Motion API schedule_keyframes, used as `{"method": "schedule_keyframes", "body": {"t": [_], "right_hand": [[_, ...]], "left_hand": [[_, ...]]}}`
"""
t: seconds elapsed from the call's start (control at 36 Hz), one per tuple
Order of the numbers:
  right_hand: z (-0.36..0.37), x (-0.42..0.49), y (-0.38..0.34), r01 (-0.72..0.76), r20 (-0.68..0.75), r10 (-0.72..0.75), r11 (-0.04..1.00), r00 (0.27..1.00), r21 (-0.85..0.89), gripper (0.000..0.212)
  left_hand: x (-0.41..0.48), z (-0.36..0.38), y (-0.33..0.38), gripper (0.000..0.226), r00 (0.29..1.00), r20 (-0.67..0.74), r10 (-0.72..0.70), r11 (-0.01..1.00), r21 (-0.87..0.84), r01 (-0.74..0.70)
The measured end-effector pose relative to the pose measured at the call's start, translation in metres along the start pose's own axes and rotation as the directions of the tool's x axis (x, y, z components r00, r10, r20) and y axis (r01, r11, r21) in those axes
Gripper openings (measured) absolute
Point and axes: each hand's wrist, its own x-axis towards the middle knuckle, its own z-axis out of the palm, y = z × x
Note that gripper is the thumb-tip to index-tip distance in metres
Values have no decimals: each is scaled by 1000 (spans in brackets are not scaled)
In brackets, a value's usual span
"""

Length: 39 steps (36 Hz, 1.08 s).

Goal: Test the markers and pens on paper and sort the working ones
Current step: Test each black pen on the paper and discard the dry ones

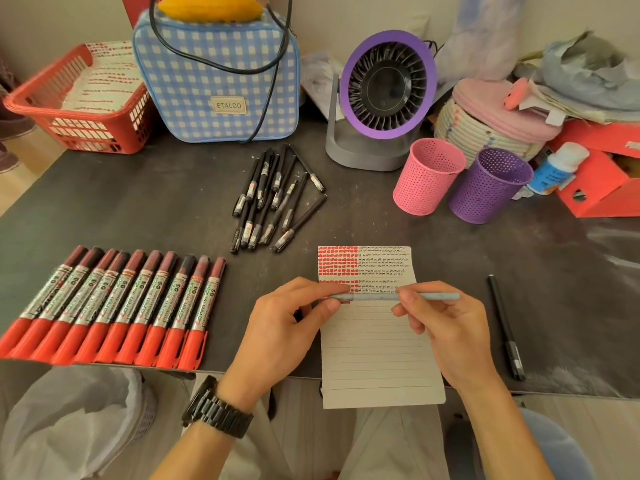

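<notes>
Ten red markers lie beside roughly fifteen black pens.

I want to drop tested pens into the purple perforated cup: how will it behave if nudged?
The purple cup looks empty and thin-walled with holes, so probably light and easy to slide. It narrows toward its base, so a knock near the rim may tip it, perhaps against the pink cup close beside it.
</notes>
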Motion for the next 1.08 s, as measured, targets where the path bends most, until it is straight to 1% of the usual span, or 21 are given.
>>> {"method": "schedule_keyframes", "body": {"t": [0.06, 0.19, 0.28, 0.33, 0.36, 0.44, 0.47, 0.53, 0.58, 0.69, 0.78, 0.89, 0.94, 0.97, 1.03, 1.08], "right_hand": [[2, 0, -1, 10, -2, -10, 1000, 1000, -11, 14], [3, -1, -2, 8, 4, -8, 1000, 1000, -10, 17], [2, -3, -3, -26, -7, 27, 997, 1000, 78, 24], [1, -4, -3, -40, -47, 46, 991, 998, 131, 25], [1, -5, -3, -45, -71, 56, 989, 996, 141, 22], [1, -3, -5, -72, -135, 99, 978, 986, 195, 20], [0, -2, -7, -89, -150, 129, 965, 980, 248, 19], [-3, 0, -12, -108, -173, 184, 921, 968, 374, 15], [-10, -1, -17, -110, -192, 232, 862, 953, 494, 19], [-35, -15, -21, -89, -227, 313, 743, 922, 664, 22], [-60, -40, -17, -53, -249, 329, 691, 911, 721, 22], [-96, -92, -3, 1, -325, 323, 707, 889, 707, 30], [-114, -122, 6, 6, -371, 351, 719, 860, 695, 35], [-121, -136, 11, -4, -392, 375, 727, 840, 687, 35], [-133, -161, 19, -32, -446, 434, 744, 783, 667, 32], [-140, -180, 27, -43, -516, 478, 762, 711, 646, 29]], "left_hand": [[2, 0, 0, 28, 1000, -2, 4, 1000, -5, -4], [6, 3, 0, 26, 998, -64, 20, 999, 30, -18], [6, 4, 1, 27, 998, -62, 9, 996, 94, -3], [6, 4, 2, 29, 997, -72, -2, 991, 133, 11], [5, 4, 1, 33, 997, -69, -21, 989, 147, 31], [4, 4, -1, 57, 996, -35, -85, 971, 220, 90], [4, 5, -1, 60, 996, -21, -92, 959, 268, 95], [3, 7, 1, 59, 997, 21, -70, 917, 395, 56], [1, 10, 3, 57, 998, 52, -48, 877, 480, 17], [2, 10, 4, 56, 997, 53, -63, 876, 481, 30], [2, 9, 4, 50, 996, 66, -62, 872, 488, 22], [3, 11, 10, 52, 994, 83, -76, 865, 502, 25], [7, 16, 18, 58, 994, 100, -49, 856, 517, -10], [12, 20, 25, 60, 993, 121, -14, 852, 522, -51], [23, 35, 41, 61, 979, 190, 78, 846, 506, -165], [36, 56, 62, 59, 940, 291, 178, 829, 471, -303]]}}
